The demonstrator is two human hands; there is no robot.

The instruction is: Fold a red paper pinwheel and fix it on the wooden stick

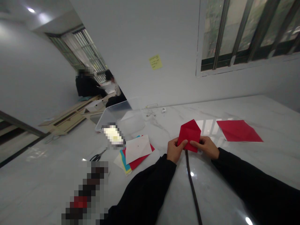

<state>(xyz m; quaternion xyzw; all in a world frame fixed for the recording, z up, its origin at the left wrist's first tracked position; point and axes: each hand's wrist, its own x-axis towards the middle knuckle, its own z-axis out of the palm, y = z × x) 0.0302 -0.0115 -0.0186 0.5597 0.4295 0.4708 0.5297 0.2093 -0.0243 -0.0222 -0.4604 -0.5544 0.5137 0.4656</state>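
Note:
A folded piece of red paper (189, 134), pointed at the top like an open envelope, is held up between both hands. My left hand (175, 149) pinches its lower left edge, thumb across the front. On the other side my right hand (208, 147) grips the lower right edge, also with the thumb in front. The fingers behind the paper are hidden. Flat on the table to the right lies a larger red sheet (240, 130). Left of my hands is a loose stack of coloured paper, with a white sheet (138, 149) on top.
A dark cord (192, 190) runs toward me below the paper. Scissors (97, 156) lie at the left, near a lit, blurred-out device (113, 135). Behind stands a clear plastic bin (131, 120). A yellow note (155, 62) sticks to the wall. Two people sit far left.

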